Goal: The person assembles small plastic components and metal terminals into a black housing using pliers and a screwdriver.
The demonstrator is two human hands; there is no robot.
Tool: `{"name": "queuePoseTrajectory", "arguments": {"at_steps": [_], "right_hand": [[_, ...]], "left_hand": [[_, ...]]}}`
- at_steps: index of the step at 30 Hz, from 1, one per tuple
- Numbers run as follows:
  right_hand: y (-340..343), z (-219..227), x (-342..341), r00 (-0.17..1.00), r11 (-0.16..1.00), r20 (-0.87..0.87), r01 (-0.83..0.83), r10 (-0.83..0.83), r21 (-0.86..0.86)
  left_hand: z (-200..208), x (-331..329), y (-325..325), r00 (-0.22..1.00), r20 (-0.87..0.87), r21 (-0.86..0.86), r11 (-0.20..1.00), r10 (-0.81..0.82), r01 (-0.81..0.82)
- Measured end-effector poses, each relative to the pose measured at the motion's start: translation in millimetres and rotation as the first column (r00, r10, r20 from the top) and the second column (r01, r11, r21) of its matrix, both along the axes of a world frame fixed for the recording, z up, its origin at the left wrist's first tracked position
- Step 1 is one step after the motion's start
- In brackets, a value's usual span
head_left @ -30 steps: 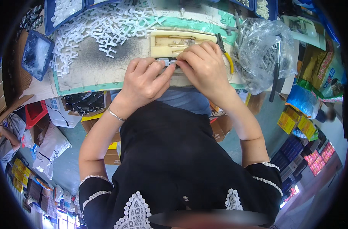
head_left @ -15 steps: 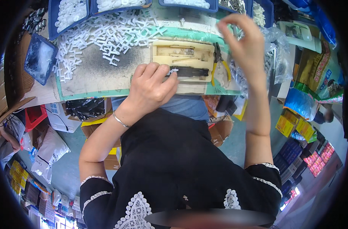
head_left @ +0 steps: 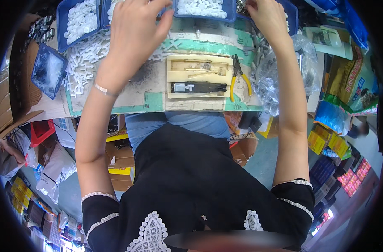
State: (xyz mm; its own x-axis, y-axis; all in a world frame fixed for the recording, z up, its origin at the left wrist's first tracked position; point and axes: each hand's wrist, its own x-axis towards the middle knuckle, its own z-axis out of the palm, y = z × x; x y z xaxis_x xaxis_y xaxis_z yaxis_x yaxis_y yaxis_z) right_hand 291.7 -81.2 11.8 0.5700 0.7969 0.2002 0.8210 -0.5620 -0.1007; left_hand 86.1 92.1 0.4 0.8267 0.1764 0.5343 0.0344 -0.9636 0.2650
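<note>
My left hand (head_left: 137,31) reaches over the blue bins at the back left. Its thumb stands apart from the fingers, whose tips run to the upper edge of the picture; nothing shows in it. At the back right my right hand (head_left: 267,17) dips to a blue bin of small metal parts, fingers bent together; whatever they pinch is hidden. Between my forearms lies a cream moulded fixture (head_left: 170,67) on the table. A long black plastic housing (head_left: 206,87) rests in its near slot, with a silver-grey block (head_left: 179,87) and a small white cross-shaped piece (head_left: 190,87) in it.
Pliers (head_left: 240,77) with yellow handles lie right of the fixture. White cross-shaped pieces (head_left: 80,67) are heaped at left, near a tilted blue bin (head_left: 48,69). More bins of white parts (head_left: 202,7) line the back. A clear plastic bag (head_left: 275,80) sits by my right forearm.
My left hand has left the housing and moved up to the back bins, uncovering the fixture. My right hand has moved up and back to the metal-parts bin.
</note>
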Motion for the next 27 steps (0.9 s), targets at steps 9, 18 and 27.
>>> {"name": "queuePoseTrajectory", "arguments": {"at_steps": [9,18,27], "right_hand": [[-14,-3,10,0.989,0.953,-0.121,-0.043,0.083,0.301],[-18,39,-44,0.925,0.880,-0.355,0.054,0.133,0.472],[-32,32,-68,0.874,0.859,-0.420,0.005,0.245,0.512]], "left_hand": [[14,48,-7,0.967,-0.254,0.123,0.992,0.020,0.011],[-14,48,-3,0.995,-0.102,-0.052,0.999,-0.018,0.013],[-21,12,61,0.930,-0.186,0.269,0.927,0.317,-0.261]]}}
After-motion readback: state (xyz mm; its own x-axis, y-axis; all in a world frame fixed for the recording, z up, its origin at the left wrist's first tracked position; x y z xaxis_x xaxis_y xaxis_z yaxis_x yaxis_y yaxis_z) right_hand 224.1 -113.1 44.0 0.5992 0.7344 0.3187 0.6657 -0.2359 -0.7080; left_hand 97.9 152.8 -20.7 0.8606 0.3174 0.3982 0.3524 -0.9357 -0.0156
